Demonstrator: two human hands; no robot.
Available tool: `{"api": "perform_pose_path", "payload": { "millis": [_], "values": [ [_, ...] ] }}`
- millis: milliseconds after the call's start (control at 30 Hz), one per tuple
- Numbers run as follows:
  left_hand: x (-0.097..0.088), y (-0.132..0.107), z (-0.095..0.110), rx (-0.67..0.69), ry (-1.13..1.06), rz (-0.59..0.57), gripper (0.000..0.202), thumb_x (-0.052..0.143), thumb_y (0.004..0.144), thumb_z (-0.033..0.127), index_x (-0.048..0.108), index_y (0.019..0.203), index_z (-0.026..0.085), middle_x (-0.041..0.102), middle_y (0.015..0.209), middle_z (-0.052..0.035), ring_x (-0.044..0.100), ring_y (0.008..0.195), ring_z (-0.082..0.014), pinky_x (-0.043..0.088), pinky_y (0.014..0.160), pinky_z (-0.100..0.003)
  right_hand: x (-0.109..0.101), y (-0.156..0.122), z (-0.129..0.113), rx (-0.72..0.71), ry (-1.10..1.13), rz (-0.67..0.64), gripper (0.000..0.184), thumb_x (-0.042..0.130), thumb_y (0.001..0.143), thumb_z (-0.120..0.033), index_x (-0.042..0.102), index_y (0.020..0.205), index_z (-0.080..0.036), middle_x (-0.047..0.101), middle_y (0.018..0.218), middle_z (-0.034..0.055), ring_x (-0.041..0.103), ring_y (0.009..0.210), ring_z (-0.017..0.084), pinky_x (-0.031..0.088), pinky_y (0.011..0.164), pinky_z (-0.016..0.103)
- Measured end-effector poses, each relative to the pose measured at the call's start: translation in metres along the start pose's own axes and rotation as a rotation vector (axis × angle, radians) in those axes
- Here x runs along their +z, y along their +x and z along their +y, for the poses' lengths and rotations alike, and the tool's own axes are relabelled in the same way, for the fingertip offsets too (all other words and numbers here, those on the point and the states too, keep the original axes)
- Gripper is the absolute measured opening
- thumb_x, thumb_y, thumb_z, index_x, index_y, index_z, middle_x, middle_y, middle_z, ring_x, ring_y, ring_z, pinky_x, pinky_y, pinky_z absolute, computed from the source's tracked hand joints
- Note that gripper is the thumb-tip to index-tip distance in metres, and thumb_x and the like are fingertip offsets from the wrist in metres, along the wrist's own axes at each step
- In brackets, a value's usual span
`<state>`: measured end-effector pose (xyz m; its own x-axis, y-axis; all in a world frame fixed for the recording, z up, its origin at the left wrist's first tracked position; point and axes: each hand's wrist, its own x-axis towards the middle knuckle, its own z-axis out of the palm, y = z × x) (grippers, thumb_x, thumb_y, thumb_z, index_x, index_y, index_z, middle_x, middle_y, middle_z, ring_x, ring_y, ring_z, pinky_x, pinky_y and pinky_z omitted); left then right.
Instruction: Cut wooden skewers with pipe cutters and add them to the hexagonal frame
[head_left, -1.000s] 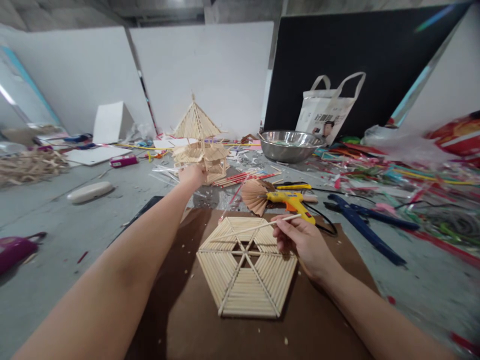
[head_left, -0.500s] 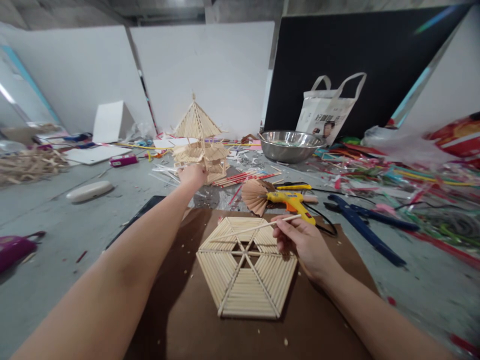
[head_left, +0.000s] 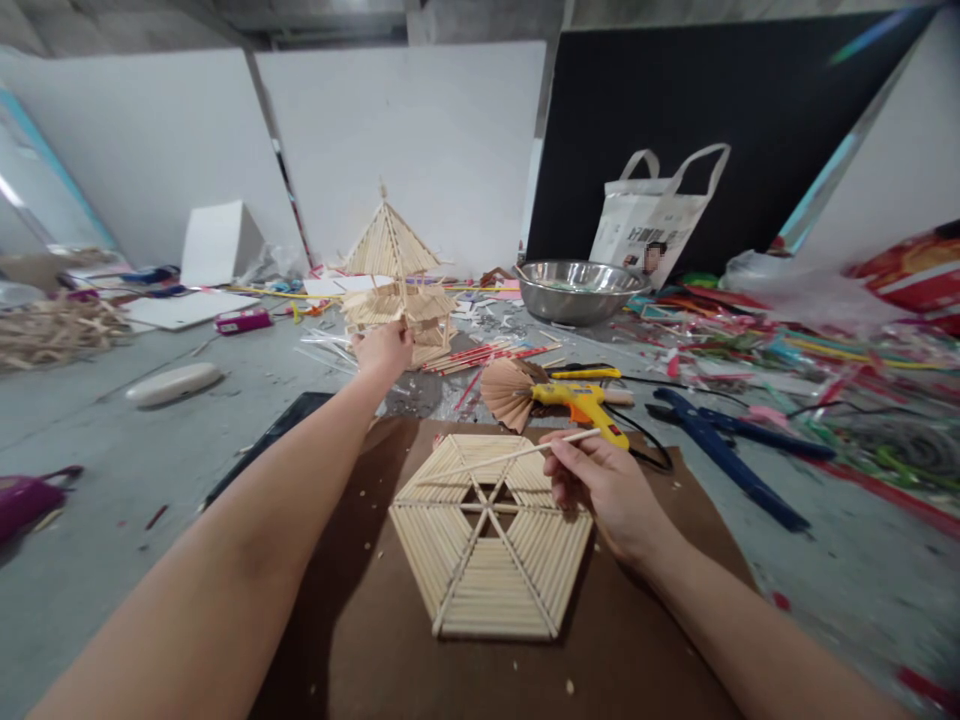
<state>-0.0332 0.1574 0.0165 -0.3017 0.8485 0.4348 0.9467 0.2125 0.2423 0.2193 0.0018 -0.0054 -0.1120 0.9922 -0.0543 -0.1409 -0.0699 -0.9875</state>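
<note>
The right hand (head_left: 600,485) pinches a thin wooden stick (head_left: 510,457) between closed fingers. The stick runs left from the fingertips over a hexagonal panel (head_left: 487,585) lying just beneath them on a brown board (head_left: 352,620). A yellow glue gun (head_left: 581,402) lies just beyond those fingers. The left hand (head_left: 384,348) touches the base of a pagoda model (head_left: 394,275); whether its fingers grip it cannot be told.

Glue gun (head_left: 585,405) and fan (head_left: 508,392) behind the hexagon (head_left: 491,545)
</note>
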Motion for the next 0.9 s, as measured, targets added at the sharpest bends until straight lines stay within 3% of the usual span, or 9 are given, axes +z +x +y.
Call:
{"api": "perform_pose_path", "payload": {
  "millis": [433,900],
  "values": [
    [0.004,-0.001,0.005,-0.185,-0.224,0.058,0.030,0.041,0.072,0.041,0.062,0.085,0.023,0.064,0.086,-0.0044,0.056,0.082,-0.0217,0.035,0.070,-0.032,0.000,-0.001,-0.003,0.001,0.007,-0.003,0.022,0.058,0.065,-0.036,0.054,0.074,-0.016,0.052,0.056,-0.0042,0.046,0.040,0.005,0.033,0.038,0.016],
    [0.010,0.004,0.004,-0.299,-0.395,0.074,0.028,0.049,0.066,0.040,0.063,0.082,0.023,0.066,0.079,-0.0030,0.057,0.077,-0.0219,0.035,0.072,-0.035,0.002,-0.002,-0.004,-0.012,0.004,0.001,0.022,0.059,0.065,-0.036,0.055,0.073,-0.016,0.052,0.056,-0.0038,0.046,0.040,0.005,0.034,0.038,0.016]
  ]
}}
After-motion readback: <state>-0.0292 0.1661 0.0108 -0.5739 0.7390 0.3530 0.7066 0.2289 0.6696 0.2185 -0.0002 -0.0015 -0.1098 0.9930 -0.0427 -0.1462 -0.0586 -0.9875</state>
